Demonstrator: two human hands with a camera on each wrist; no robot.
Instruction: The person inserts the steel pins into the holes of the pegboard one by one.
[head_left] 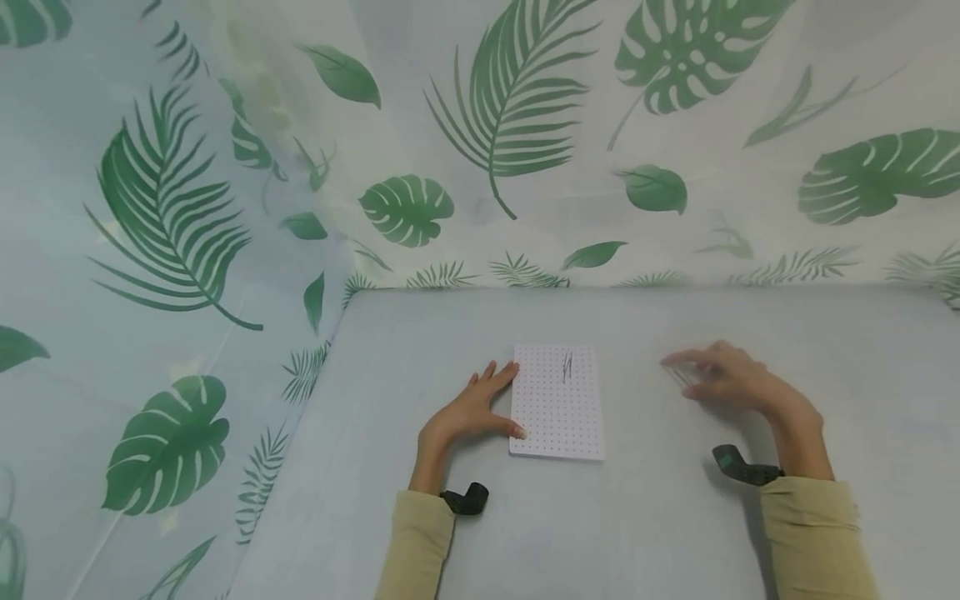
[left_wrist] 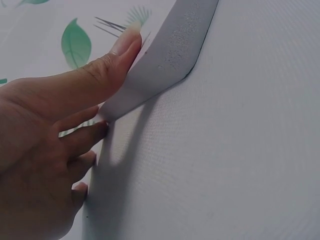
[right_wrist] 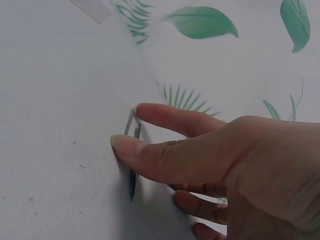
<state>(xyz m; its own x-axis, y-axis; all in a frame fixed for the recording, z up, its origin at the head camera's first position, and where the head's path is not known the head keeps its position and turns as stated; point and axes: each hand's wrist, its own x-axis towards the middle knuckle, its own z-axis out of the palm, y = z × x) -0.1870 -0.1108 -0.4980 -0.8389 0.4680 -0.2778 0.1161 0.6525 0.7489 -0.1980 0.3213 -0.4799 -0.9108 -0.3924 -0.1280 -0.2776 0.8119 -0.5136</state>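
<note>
A white board [head_left: 557, 417] with a grid of small holes lies in front of me, a small cluster of thin metal pins [head_left: 567, 367] near its far end. My left hand [head_left: 472, 408] is spread along the board's left side. Its thumb rests over the near left corner, and its index fingertip touches the edge farther up. To the right of the board, my right hand [head_left: 731, 379] pinches several thin metal pins [right_wrist: 133, 165] between thumb and index finger, close over the table. The other right fingers are bent beneath the hand, partly hidden.
The pale table [head_left: 645, 533] extends around the board. A white curtain with green leaves [head_left: 517, 108] hangs behind it, and another printed sheet [head_left: 165, 333] borders the left side. Each wrist wears a small black camera [head_left: 468, 498].
</note>
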